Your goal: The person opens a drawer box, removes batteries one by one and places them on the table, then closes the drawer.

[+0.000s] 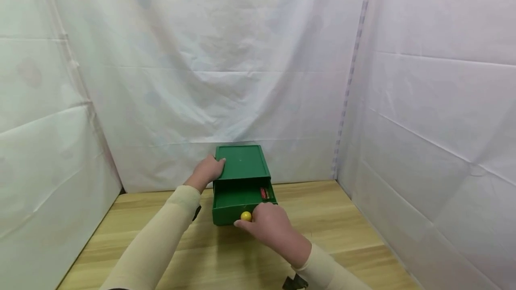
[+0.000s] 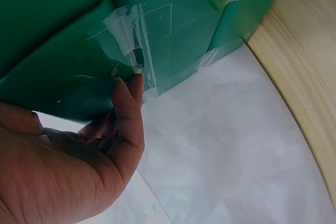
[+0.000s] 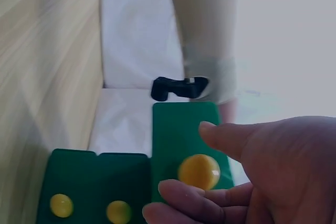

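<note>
A green cabinet (image 1: 242, 162) stands on the table with its top drawer (image 1: 227, 215) pulled out. My left hand (image 1: 209, 169) grips its left side, the thumb over the top edge; in the left wrist view bent fingertips of the left hand (image 2: 100, 156) lie against the taped green side (image 2: 178, 35). My right hand (image 1: 276, 227) is at the drawer's yellow knob (image 1: 246, 216). In the right wrist view, the thumb and fingers of the right hand (image 3: 273, 166) are spread either side of the knob (image 3: 199, 172). A small red item (image 1: 264, 193) lies in the drawer's right part.
Two more yellow knobs (image 3: 61, 205) show on the other green drawer fronts (image 3: 123, 177) in the right wrist view. White sheets (image 1: 242, 57) hang behind and on both sides of the wooden table (image 1: 322, 218). The cabinet stands close to the back sheet.
</note>
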`<action>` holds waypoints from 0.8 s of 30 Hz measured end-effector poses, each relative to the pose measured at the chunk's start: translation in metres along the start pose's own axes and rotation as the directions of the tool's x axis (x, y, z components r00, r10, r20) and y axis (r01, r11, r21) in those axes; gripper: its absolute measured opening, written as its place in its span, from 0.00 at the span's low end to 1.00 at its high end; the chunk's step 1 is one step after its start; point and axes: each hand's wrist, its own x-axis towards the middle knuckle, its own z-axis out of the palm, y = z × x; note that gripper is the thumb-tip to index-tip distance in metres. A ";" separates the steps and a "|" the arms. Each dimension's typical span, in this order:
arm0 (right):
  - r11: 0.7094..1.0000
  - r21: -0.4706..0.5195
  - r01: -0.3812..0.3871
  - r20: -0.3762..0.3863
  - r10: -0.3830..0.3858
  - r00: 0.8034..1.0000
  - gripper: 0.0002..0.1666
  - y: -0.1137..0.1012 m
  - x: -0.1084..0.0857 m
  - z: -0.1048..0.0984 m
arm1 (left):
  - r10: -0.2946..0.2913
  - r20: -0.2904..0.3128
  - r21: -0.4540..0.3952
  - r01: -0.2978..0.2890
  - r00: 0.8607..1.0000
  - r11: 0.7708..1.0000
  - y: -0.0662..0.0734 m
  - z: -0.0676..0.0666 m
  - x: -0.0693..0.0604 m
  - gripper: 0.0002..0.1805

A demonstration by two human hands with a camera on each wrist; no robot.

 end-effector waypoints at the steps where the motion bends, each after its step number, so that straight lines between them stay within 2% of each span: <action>1: 1.000 0.013 0.007 0.005 -0.007 1.000 0.45 0.000 -0.001 -0.003 | -0.001 0.000 -0.002 0.001 1.000 1.000 -0.001 0.001 0.000 0.42; 6: 0.994 0.088 0.063 0.014 -0.064 0.998 0.41 0.004 -0.001 -0.025 | 0.001 0.002 -0.009 -0.001 1.000 1.000 -0.002 0.002 0.000 0.42; 11: 0.976 0.149 0.157 0.018 -0.162 0.987 0.34 0.009 0.010 -0.050 | -0.001 0.014 -0.012 0.002 1.000 1.000 0.000 -0.001 -0.001 0.42; 16: 0.958 0.129 0.256 -0.004 -0.258 0.966 0.25 0.014 0.025 -0.065 | -0.002 0.012 -0.008 0.002 1.000 1.000 0.001 -0.002 -0.002 0.42; 19: 0.957 0.121 0.262 0.013 -0.266 0.964 0.21 0.016 0.031 -0.069 | -0.002 0.017 -0.003 0.002 1.000 1.000 0.001 -0.002 -0.001 0.42; 24: 0.947 0.094 0.307 0.038 -0.311 0.950 0.17 0.021 0.044 -0.070 | 0.005 0.022 -0.003 -0.005 1.000 1.000 0.001 -0.001 -0.002 0.42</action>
